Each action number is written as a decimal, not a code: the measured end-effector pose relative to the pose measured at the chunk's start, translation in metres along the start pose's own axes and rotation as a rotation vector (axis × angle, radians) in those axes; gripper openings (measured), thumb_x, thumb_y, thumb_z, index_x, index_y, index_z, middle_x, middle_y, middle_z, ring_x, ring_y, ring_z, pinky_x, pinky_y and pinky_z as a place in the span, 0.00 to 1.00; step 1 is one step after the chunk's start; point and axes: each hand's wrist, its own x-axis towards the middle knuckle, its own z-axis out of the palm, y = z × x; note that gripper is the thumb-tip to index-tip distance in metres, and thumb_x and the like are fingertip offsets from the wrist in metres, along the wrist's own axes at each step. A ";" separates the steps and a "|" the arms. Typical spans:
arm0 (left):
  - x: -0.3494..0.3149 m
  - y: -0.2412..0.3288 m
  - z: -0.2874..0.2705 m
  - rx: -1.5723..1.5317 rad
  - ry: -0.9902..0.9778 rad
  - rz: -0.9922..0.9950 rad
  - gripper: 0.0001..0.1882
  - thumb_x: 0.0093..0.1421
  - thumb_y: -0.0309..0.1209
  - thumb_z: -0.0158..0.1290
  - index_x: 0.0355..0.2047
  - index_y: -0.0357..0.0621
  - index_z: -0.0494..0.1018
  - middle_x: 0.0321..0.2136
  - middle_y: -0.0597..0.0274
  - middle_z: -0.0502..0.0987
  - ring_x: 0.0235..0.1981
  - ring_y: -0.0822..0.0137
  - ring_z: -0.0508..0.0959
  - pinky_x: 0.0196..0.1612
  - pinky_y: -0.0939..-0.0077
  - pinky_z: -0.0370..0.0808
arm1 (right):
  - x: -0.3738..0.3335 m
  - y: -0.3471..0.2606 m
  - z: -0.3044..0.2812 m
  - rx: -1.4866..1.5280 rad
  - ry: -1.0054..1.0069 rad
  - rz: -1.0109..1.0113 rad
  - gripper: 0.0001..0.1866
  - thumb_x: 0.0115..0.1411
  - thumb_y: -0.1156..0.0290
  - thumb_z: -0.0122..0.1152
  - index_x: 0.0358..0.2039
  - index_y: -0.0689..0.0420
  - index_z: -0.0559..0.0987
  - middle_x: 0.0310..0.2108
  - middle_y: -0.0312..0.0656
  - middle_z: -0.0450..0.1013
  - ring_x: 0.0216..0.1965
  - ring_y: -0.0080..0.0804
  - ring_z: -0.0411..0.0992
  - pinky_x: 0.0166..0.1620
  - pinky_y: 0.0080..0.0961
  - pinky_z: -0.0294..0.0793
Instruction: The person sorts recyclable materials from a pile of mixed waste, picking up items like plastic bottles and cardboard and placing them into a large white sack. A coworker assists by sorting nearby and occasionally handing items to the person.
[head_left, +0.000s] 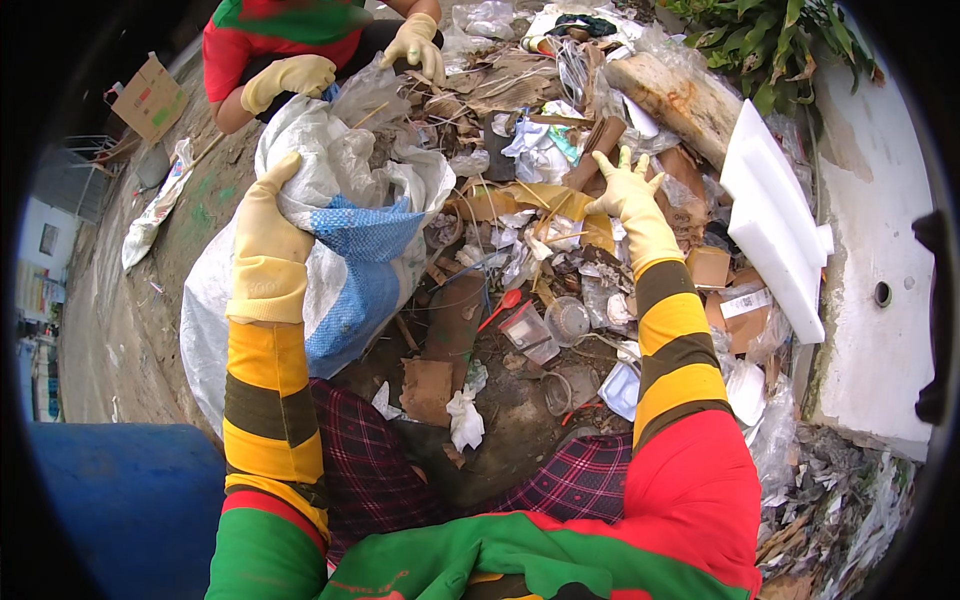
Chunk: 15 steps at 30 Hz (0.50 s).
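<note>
My left hand (268,222), in a yellow rubber glove, grips the rim of a large white woven sack (215,300) with a blue patch and holds it open. My right hand (628,192), also gloved, hovers with fingers spread over a heap of mixed rubbish (520,250): paper, plastic wrappers, cardboard and sticks. It holds nothing. Across the sack, another person's two gloved hands (415,45) rest on the far rim of the sack.
A white foam slab (775,225) leans on a pale concrete ledge (880,240) at right. A wooden log (680,95) lies at the back. A red plastic spoon (500,305), clear plastic cups and cardboard scraps lie near my knees. A blue barrel (120,500) stands lower left.
</note>
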 end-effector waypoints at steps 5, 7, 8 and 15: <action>-0.005 0.001 0.001 0.030 0.003 -0.032 0.20 0.60 0.26 0.53 0.52 0.35 0.68 0.46 0.48 0.76 0.45 0.51 0.77 0.51 0.54 0.74 | 0.003 -0.033 0.082 -0.502 0.179 -0.544 0.52 0.44 0.60 0.71 0.68 0.38 0.53 0.72 0.42 0.37 0.72 0.42 0.36 0.68 0.58 0.30; -0.003 0.001 0.001 0.041 0.051 -0.018 0.19 0.60 0.26 0.52 0.52 0.35 0.69 0.46 0.48 0.76 0.45 0.52 0.77 0.51 0.54 0.74 | 0.012 -0.055 0.117 -0.495 0.125 -0.709 0.36 0.60 0.68 0.49 0.68 0.38 0.53 0.72 0.38 0.38 0.72 0.40 0.37 0.69 0.55 0.29; -0.002 0.001 0.001 0.043 0.077 -0.016 0.19 0.60 0.26 0.53 0.52 0.36 0.69 0.46 0.48 0.76 0.45 0.52 0.77 0.51 0.54 0.74 | 0.019 -0.062 0.131 -0.559 0.139 -0.705 0.36 0.60 0.68 0.49 0.68 0.38 0.52 0.73 0.37 0.38 0.73 0.40 0.36 0.69 0.55 0.28; 0.003 0.014 -0.011 0.055 0.035 0.032 0.16 0.61 0.27 0.52 0.49 0.33 0.71 0.43 0.49 0.78 0.43 0.56 0.79 0.48 0.62 0.77 | 0.067 -0.052 0.173 -0.512 -0.008 -0.489 0.42 0.57 0.41 0.53 0.69 0.39 0.53 0.69 0.44 0.49 0.71 0.50 0.42 0.69 0.55 0.26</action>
